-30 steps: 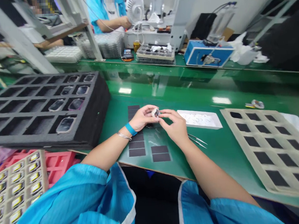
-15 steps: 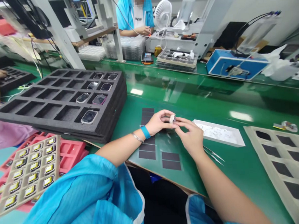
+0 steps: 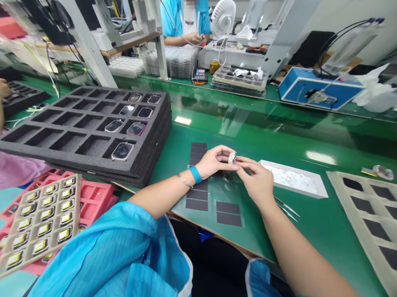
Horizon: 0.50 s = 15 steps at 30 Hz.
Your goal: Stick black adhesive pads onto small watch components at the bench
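Head view: left hand (image 3: 215, 161), right hand (image 3: 258, 181) pinch small part (image 3: 231, 158); foam tray (image 3: 35, 146) holds glossy pieces (image 3: 122, 150).

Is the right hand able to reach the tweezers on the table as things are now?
Probably yes: the tweezers lie uncovered just beside the right hand, with nothing between. But it is holding a small white part together with the left hand.

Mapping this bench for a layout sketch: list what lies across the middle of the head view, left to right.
Black foam compartment tray → left hand → small white round part, pinched between both hands → right hand → shallow white rectangular tray → beige grid tray with dark square pockets.
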### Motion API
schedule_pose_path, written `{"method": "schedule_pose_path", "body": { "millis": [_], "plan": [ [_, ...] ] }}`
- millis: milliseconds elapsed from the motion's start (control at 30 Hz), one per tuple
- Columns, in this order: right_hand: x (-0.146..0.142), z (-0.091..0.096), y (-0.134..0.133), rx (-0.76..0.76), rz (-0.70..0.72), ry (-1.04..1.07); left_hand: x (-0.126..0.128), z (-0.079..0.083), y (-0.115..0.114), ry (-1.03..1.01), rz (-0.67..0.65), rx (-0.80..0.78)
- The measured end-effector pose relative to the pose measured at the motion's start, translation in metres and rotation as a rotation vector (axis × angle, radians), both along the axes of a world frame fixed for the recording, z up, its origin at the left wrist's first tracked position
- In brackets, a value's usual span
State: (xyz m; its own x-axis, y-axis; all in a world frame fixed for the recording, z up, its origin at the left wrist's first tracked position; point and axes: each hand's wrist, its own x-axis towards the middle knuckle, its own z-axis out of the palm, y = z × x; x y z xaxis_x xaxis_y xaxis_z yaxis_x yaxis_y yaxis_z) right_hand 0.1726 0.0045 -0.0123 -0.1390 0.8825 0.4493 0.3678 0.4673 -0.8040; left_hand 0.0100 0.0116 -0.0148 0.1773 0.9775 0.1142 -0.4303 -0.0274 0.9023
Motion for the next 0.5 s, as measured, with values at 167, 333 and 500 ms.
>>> {"method": "schedule_pose_path", "body": {
  "millis": [167,333,500],
  "plan": [
    [-0.002,0.000,-0.002,0.138,-0.035,-0.076,0.002,0.000,0.000,0.000,0.015,-0.016],
    [-0.004,0.008,-0.002,0.272,-0.040,-0.168,0.002,0.005,-0.003,-0.007,0.020,-0.093],
    [0.049,0.029,0.022,0.283,-0.277,-0.283,-0.009,0.010,-0.001,-0.092,-0.093,-0.178]
  ]
}}
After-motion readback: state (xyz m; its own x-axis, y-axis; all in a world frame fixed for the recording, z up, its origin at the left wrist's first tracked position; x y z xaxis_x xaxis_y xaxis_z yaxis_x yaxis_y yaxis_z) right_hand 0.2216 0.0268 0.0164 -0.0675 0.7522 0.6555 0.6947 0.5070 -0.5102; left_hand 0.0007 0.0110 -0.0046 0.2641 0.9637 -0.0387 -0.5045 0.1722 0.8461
